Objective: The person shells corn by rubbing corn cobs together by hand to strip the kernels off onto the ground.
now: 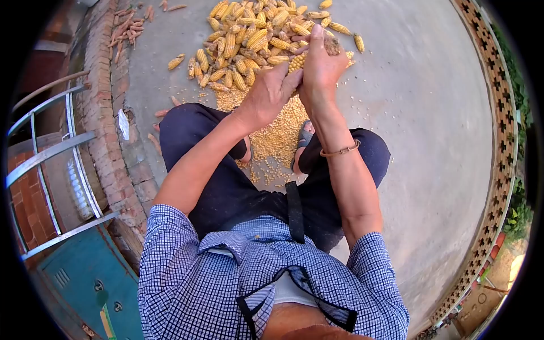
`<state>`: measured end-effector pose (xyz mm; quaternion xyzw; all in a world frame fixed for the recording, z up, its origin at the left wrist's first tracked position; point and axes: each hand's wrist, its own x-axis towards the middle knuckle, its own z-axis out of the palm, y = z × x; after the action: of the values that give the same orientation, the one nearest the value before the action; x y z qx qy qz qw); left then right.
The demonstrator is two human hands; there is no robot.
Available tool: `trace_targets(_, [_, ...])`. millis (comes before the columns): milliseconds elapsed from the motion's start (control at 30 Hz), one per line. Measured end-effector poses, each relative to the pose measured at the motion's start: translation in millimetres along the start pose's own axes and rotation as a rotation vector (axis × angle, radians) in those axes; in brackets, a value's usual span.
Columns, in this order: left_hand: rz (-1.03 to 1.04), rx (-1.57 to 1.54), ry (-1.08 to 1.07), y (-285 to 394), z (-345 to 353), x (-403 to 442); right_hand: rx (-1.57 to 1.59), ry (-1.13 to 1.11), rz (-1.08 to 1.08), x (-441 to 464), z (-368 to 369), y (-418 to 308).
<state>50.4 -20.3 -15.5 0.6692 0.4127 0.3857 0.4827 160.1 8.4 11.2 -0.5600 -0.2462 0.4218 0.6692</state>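
Note:
In the head view, my right hand [323, 67] is wrapped around an ear of corn [296, 61], with yellow kernels showing between my hands. A brownish end sticks out beyond my right fingers, and the right thumb points up and away. My left hand [266, 93] is closed against the near side of the same ear, its thumb pressed towards the right hand; most left fingers are hidden underneath. Beyond both hands lies a heap of yellow corn ears [249, 39]. Loose kernels [275, 133] are spread on the ground below my wrists, between my feet.
Several reddish bare cobs [127, 28] lie at the upper left, beside a brick edging [105, 113]. A metal frame [71, 141] and a teal panel [85, 277] stand at left. Grey concrete [430, 141] extends right to a perforated brick border [498, 113].

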Motion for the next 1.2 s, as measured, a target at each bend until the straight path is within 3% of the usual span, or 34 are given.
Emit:
trace_targets(167, [-0.276, -0.306, -0.201, 21, -20, 6, -0.043, -0.110, -0.017, 9, -8, 0])
trace_targets(300, [-0.244, -0.280, -0.045, 17, -16, 6, 0.074, -0.251, 0.059, 6, -14, -4])
trace_targets(400, [0.020, 0.238, 0.158, 3, -16, 9, 0.124, -0.316, 0.068, 1, -12, -8])
trace_targets(600, [0.191, 0.646, 0.181, 10, -3, 3, 0.038, -0.188, 0.057, -11, -3, -11])
trace_targets(700, [0.169, 0.556, 0.128, 6, -3, 3, 0.028, -0.112, 0.039, -7, -1, -8])
trace_targets(800, [0.117, 0.221, 0.097, -4, 2, 7, 0.012, -0.065, -0.033, -1, -3, -3])
trace_targets(933, [-0.291, -0.282, -0.168, 20, -16, 5, 0.054, -0.091, -0.077, -2, -2, -7])
trace_targets(1133, [-0.298, -0.284, 0.052, 10, -17, 3, 0.166, -0.267, 0.054, -2, -6, -7])
trace_targets(1200, [-0.042, 0.064, 0.154, 7, -14, 7, 0.210, -0.263, 0.074, -8, -3, -5])
